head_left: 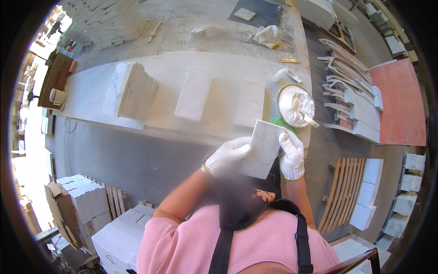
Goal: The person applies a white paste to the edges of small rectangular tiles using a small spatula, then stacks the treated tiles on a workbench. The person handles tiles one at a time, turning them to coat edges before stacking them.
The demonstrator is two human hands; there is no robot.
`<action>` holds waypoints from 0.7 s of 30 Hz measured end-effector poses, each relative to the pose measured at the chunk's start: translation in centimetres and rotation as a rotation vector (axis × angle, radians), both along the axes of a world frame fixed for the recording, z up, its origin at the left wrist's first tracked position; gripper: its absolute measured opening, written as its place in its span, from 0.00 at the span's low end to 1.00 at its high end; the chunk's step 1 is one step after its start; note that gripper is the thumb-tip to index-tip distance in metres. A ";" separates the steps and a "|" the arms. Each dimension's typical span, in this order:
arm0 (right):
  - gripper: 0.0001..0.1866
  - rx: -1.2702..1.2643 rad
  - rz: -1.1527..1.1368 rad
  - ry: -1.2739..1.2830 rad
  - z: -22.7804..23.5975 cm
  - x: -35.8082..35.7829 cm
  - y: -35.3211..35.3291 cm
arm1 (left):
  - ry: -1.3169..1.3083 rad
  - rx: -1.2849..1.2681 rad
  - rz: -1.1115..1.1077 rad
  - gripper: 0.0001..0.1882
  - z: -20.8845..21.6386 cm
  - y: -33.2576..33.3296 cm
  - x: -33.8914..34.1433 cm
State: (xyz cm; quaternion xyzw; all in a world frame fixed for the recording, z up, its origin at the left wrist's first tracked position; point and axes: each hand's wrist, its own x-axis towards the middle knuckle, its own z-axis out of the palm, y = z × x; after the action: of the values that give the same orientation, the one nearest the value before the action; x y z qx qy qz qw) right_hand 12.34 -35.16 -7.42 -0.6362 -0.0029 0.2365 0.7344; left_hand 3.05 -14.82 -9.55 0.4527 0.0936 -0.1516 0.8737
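In the head view, one marbled white tile (263,150) is just right of and below the frame's centre, between two gloved hands. The left hand (228,157) pinches its left edge, thumb over the face; the right hand (292,155), partly curled, grips its upper right corner. A light hold on the edges would probably serve best, sparing the corners and leaving the face visible. Counted: two loose tiles (194,93) at upper centre, one tile stack (137,91) upper left, one bowl (279,109) upper right.
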 end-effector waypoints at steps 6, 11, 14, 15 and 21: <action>0.19 -0.197 0.097 -0.068 1.0 -0.3 1.7 | 0.072 0.044 0.144 0.22 3.1 1.6 0.6; 0.18 -0.178 0.158 -0.144 1.8 -0.9 1.9 | 0.100 0.183 0.195 0.20 4.2 2.0 1.8; 0.18 -0.191 0.159 -0.169 1.7 -0.6 1.6 | 0.131 0.208 0.217 0.21 3.9 1.3 1.6; 0.18 -0.199 0.160 -0.178 1.5 -0.6 1.5 | 0.126 0.214 0.208 0.21 3.7 1.2 1.3; 0.19 -0.012 0.117 -0.069 1.5 -0.1 2.3 | 0.040 0.370 0.186 0.25 3.5 1.5 -1.3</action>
State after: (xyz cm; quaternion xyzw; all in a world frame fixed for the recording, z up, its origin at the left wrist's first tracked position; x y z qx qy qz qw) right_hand 12.26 -32.83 -5.91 -0.6473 -0.0638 0.2568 0.7148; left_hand 1.76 -13.33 -6.06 0.5919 0.1783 -0.0596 0.7838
